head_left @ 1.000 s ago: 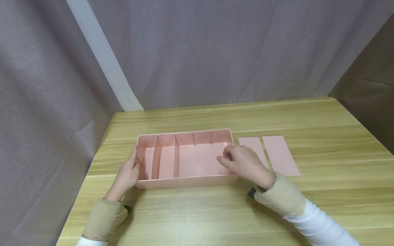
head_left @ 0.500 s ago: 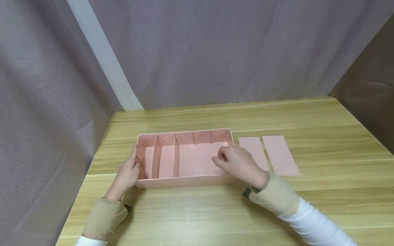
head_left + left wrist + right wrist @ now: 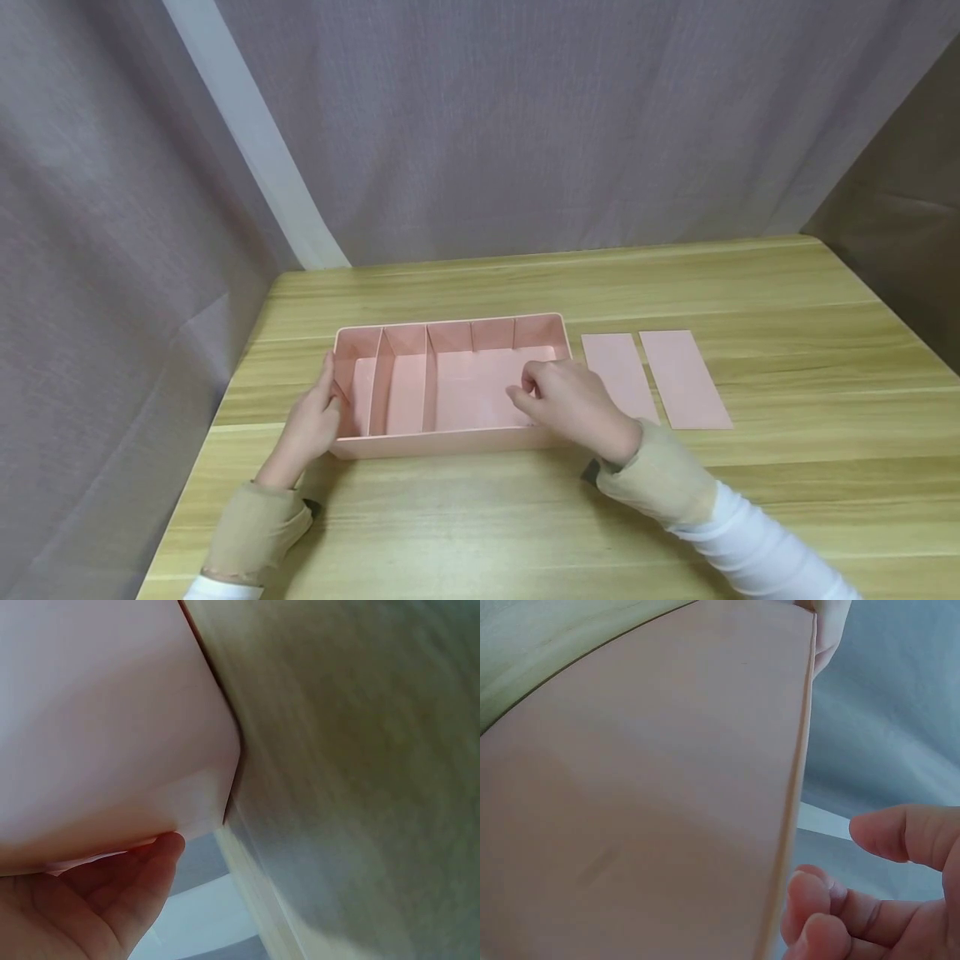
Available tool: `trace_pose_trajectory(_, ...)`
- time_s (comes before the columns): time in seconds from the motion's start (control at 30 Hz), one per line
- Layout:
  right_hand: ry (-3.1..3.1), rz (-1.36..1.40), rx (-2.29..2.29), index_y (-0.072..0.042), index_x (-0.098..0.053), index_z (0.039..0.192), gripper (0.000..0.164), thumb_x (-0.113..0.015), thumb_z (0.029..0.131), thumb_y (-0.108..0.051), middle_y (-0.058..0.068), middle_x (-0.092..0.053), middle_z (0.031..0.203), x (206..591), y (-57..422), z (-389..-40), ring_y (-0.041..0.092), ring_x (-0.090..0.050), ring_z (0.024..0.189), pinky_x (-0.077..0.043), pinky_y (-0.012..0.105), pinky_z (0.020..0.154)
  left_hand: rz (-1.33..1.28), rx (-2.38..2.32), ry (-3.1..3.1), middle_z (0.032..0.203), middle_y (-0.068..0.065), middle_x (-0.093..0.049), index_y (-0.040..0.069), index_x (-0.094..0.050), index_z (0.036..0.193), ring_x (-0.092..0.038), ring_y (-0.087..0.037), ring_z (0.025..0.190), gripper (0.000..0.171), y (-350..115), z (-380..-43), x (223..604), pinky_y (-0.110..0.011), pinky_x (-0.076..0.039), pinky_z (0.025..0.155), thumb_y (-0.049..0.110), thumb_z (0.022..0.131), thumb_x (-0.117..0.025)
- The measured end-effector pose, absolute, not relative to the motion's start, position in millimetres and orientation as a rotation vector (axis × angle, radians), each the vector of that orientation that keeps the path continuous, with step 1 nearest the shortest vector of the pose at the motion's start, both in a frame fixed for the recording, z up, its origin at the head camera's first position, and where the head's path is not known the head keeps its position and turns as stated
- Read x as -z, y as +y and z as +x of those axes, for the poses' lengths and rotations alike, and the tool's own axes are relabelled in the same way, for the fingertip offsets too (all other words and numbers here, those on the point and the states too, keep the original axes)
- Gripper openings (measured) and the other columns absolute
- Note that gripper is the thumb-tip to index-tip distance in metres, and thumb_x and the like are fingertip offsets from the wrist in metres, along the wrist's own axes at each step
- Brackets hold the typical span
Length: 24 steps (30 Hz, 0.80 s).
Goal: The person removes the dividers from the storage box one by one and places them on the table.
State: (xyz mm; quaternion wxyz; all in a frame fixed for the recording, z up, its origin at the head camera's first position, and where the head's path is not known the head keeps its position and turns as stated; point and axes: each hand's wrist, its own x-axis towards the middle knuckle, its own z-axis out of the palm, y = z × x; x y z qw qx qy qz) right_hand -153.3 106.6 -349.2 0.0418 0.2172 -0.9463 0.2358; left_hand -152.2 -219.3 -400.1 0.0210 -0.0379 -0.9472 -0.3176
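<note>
Currently, box (image 3: 442,445) on tabletop (image 3: 465,525); left hand (image 3: 307,423) grips its left end; right hand (image 3: 573,402) over its other end, fingers loosely bent, thumb apart. Risk: knuckles snagging the front rim (image 3: 457,432) could skew it.

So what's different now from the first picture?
The right hand slid a little to the left over the pink box. I can't see anything in its fingers, and nothing was picked up or let go. The left hand stayed at the box's left end. The box and the two flat pink pieces stayed put.
</note>
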Motion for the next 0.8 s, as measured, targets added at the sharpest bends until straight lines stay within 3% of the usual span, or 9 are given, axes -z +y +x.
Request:
trace_pose_trajectory(0.27, -2.909, 0.676, -0.687, -0.015, -0.047, 0.062, 0.024, -0.058, 0.081, -0.026, -0.006, -0.039, 0.05, 350, 101, -153, 0.013, -0.038, 0.048, -0.033, 0.029, 0.045, -0.117, 0.976, -2.939, 0.084, -0.019, -0.052, 0.001, -0.008, 0.143, -0.049, -0.034, 0.086, 0.059, -219, -152, 400, -0.053, -0.041, 0.085, 0.006, 0.089, -0.034)
trace_pose_trajectory(0.53, -2.87, 0.707, -0.717, -0.015, -0.047, 0.06, 0.025, -0.058, 0.08, -0.025, -0.006, -0.038, 0.05, 353, 95, -153, 0.012, -0.036, 0.047, -0.031, 0.026, 0.044, -0.107, 0.985, -2.951, 0.113, -0.032, -0.05, 0.003, -0.006, 0.143, -0.049, -0.038, 0.099, 0.059, -219, -152, 400, -0.055, -0.037, 0.092, 0.007, 0.091, -0.032)
trace_pose_trajectory(0.6, -2.868, 0.708, -0.718, -0.015, -0.047, 0.06, 0.025, -0.058, 0.08, -0.025, -0.006, -0.039, 0.05, 354, 94, -153, 0.012, -0.036, 0.047, -0.031, 0.027, 0.045, -0.104, 0.985, -2.953, 0.112, -0.031, -0.051, 0.004, -0.006, 0.143, -0.049, -0.038, 0.099, 0.059, -219, -152, 400, -0.055, -0.037, 0.092, 0.007, 0.091, -0.032)
trace_pose_trajectory(0.7, -2.882, 0.694, -0.707, -0.016, -0.047, 0.06, 0.025, -0.057, 0.08, -0.025, -0.006, -0.039, 0.05, 354, 91, -153, 0.012, -0.037, 0.048, -0.036, 0.032, 0.05, -0.098, 0.988, -2.953, 0.102, -0.028, -0.054, 0.004, -0.006, 0.143, -0.049, -0.037, 0.096, 0.059, -219, -152, 400, -0.054, -0.038, 0.091, 0.007, 0.091, -0.032)
trace_pose_trajectory(0.8, -2.907, 0.679, -0.697, -0.017, -0.047, 0.06, 0.024, -0.057, 0.081, -0.026, -0.007, -0.04, 0.051, 354, 88, -152, 0.012, -0.038, 0.05, -0.042, 0.048, 0.065, -0.098, 0.988, -2.949, 0.092, -0.022, -0.054, 0.004, -0.007, 0.143, -0.049, -0.036, 0.092, 0.059, -219, -152, 400, -0.054, -0.039, 0.089, 0.006, 0.09, -0.033)
